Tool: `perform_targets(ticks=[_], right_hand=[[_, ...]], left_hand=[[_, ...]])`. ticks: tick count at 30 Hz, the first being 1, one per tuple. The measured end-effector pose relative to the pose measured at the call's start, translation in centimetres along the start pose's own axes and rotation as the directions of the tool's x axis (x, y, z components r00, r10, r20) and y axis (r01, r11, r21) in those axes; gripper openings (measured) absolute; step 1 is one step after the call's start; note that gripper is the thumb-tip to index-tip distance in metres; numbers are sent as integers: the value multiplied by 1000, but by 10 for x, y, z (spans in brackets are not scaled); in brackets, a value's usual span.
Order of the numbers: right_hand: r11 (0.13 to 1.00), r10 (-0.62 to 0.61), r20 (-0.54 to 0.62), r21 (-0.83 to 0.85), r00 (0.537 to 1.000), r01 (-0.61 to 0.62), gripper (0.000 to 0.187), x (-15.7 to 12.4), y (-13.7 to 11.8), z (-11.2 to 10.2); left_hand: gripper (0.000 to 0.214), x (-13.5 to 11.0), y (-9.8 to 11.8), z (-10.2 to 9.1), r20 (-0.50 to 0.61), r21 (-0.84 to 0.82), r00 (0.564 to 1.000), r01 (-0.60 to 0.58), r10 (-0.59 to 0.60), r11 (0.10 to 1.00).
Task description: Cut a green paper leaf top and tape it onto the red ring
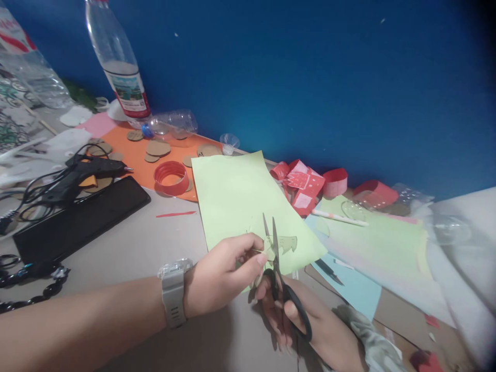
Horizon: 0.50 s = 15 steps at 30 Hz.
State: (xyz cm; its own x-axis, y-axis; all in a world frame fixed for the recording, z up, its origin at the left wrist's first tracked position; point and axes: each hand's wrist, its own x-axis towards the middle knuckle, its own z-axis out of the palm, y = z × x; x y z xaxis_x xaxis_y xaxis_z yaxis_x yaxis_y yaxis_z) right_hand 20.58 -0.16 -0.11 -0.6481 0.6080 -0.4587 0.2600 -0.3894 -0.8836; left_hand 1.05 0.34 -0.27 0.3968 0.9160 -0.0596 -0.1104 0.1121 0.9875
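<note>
My left hand (pixel 228 274), with a grey watch (pixel 173 294) on its wrist, pinches a small piece of pale green paper (pixel 268 251) between thumb and fingers. Through the handle loops of black-handled scissors (pixel 297 312) go the fingers of my right hand (pixel 310 315). The blades point away from me, slightly apart, beside the small piece. Beneath both hands lies a large pale green sheet (pixel 236 196). A darker green, dark-edged patch (pixel 289 243) shows on it; I cannot tell whether it is a loose piece or a hole.
Leftward are a black phone (pixel 83 222), a glue gun (pixel 85 168) with its cord, and a red ring (pixel 171 178). Plastic bottles (pixel 126 88) stand near the blue wall (pixel 310 77). Red paper pieces (pixel 306 186), a pen (pixel 341 217) and a dark blade-like tool (pixel 329 272) lie rightward.
</note>
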Motion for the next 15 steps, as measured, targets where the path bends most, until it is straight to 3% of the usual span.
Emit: perform_targets(ticks=[15], right_hand=[[1000,-13,25,-13,1000,13,58,0,2,0]], left_hand=[[19,-1,0,0,10,-17,1000,0,0,1000]])
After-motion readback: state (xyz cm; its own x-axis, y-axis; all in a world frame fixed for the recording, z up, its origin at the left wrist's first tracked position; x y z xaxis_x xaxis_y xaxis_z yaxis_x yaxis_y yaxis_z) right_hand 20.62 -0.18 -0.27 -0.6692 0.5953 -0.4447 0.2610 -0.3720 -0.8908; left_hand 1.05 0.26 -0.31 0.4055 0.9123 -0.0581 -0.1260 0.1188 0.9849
